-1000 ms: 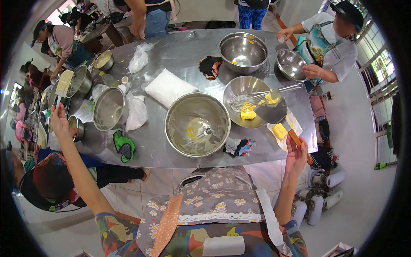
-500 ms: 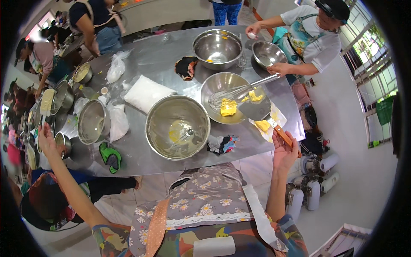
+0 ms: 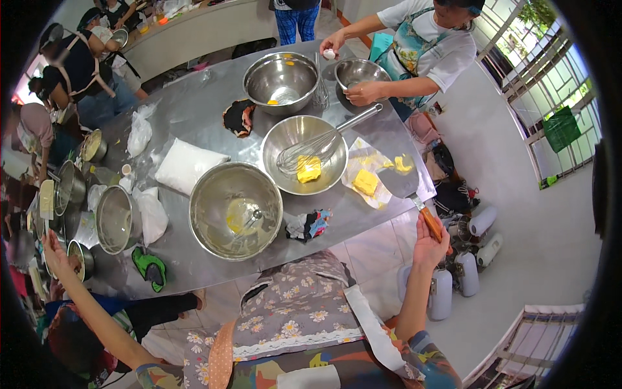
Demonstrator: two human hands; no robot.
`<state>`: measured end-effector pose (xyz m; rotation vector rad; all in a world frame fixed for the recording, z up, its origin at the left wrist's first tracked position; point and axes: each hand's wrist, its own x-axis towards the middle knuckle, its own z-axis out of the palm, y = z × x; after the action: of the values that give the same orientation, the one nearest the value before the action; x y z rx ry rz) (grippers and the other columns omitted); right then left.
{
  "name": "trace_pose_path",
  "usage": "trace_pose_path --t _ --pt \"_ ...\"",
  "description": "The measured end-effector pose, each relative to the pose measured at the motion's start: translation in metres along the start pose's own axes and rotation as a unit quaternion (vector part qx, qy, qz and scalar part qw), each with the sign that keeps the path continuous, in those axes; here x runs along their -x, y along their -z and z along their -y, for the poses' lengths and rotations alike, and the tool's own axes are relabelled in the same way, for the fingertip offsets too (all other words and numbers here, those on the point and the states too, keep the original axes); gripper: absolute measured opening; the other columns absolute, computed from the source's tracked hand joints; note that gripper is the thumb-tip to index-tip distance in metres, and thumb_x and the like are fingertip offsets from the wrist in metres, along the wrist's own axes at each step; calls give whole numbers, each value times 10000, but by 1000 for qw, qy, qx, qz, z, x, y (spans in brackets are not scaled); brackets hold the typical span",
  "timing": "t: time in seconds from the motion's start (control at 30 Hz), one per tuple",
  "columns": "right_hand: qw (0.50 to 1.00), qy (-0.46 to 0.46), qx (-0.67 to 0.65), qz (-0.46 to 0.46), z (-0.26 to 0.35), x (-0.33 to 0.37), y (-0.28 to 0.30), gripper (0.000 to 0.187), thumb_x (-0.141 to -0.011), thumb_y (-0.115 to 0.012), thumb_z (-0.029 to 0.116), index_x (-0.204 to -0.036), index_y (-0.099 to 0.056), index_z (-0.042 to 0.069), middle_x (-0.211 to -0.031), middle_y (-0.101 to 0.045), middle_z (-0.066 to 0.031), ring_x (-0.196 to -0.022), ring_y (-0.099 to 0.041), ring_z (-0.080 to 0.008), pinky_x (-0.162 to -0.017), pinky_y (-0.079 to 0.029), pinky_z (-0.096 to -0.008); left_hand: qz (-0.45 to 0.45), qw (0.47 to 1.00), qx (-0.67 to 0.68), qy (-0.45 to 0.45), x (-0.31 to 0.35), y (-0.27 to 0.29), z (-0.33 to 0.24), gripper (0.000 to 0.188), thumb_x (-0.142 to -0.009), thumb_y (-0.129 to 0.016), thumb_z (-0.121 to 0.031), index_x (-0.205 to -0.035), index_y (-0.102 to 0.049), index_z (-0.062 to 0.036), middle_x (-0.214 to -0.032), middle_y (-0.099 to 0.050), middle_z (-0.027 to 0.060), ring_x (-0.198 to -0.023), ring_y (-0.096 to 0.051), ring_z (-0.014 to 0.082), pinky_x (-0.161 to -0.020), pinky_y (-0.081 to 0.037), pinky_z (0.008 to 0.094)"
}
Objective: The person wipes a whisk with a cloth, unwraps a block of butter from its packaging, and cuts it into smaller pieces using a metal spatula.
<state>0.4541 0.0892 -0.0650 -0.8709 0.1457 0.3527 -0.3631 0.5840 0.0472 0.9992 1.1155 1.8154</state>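
Observation:
My right hand [image 3: 429, 245] grips the wooden handle of a metal turner [image 3: 424, 217]. Its wide blade extends over the table's right edge area, with a smear of butter [image 3: 403, 165] on it. Beside the blade, a butter block [image 3: 366, 182] lies on an opened wrapper [image 3: 378, 198]. To the left, a steel bowl [image 3: 271, 142] contains another butter lump [image 3: 309, 168] and a balloon whisk [image 3: 358, 119] leaning on its rim. Out at the far left, my left hand [image 3: 58, 257] is closed around the handle of a rubber spatula [image 3: 46, 200] with a pale blade.
A batter-smeared bowl [image 3: 201, 223] stands near the front edge beside a crumpled cloth [image 3: 308, 225]. Behind it rests a white powder bag [image 3: 184, 166]. A bowl with egg yolks [image 3: 259, 81] is farther back. At right, a co-worker holds an egg [image 3: 329, 54] by a smaller bowl [image 3: 359, 68].
The turner's blade has moved right, from over the whisk bowl's rim to beyond the butter wrapper. The whole view has shifted and turned. Both hands keep their grip.

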Motion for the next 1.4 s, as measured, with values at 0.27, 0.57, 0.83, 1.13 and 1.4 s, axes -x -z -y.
trace_pose_path --t 0.27,0.57,0.83,1.13,1.4 --pt "999 5 22 39 -3 8 -30 306 -872 -460 186 -1051 -474 -62 -1041 -549 -245 -962 -578 -349 -853 -491 -390 -5 1000 -13 -1 10 10 -8 483 -850 -372 -292 -1266 -346 -47 -1250 -387 153 -1150 -372 316 -957 -285 461" --pt "991 -105 -2 82 -38 27 -65 351 -874 -450 221 -1041 -475 -87 -1032 -542 -261 -952 -572 -378 -825 -498 -423 -19 998 -56 15 58 19 -25 548 -857 -312 -413 -1305 -320 -97 -1329 -330 145 -1220 -298 340 -983 -212 531" --pt "986 -135 -35 90 -54 32 -63 476 -878 -421 269 -1127 -428 -136 -1165 -448 -311 -1107 -449 -408 -973 -378 -437 -22 963 -252 94 125 -44 -42 609 -864 -260 -521 -1339 -298 -142 -1400 -279 139 -1282 -231 362 -1005 -148 594" --pt "973 -188 -52 125 -57 30 -81 525 -889 -419 238 -1224 -333 -158 -1277 -313 -359 -1199 -365 -415 -1019 -341 -428 -194 979 14 -54 122 -32 -41 362 -787 -514 88 -1121 -382 40 -921 -530 193 -812 -602 289 -728 -544 341" --pt "972 -194 -47 124 -59 32 -84 503 -873 -426 196 -1220 -338 -158 -1297 -280 -361 -1214 -331 -437 -1026 -324 -442 -161 985 0 -59 112 -23 -29 421 -784 -472 115 -1172 -321 52 -936 -521 232 -842 -607 333 -744 -543 362"
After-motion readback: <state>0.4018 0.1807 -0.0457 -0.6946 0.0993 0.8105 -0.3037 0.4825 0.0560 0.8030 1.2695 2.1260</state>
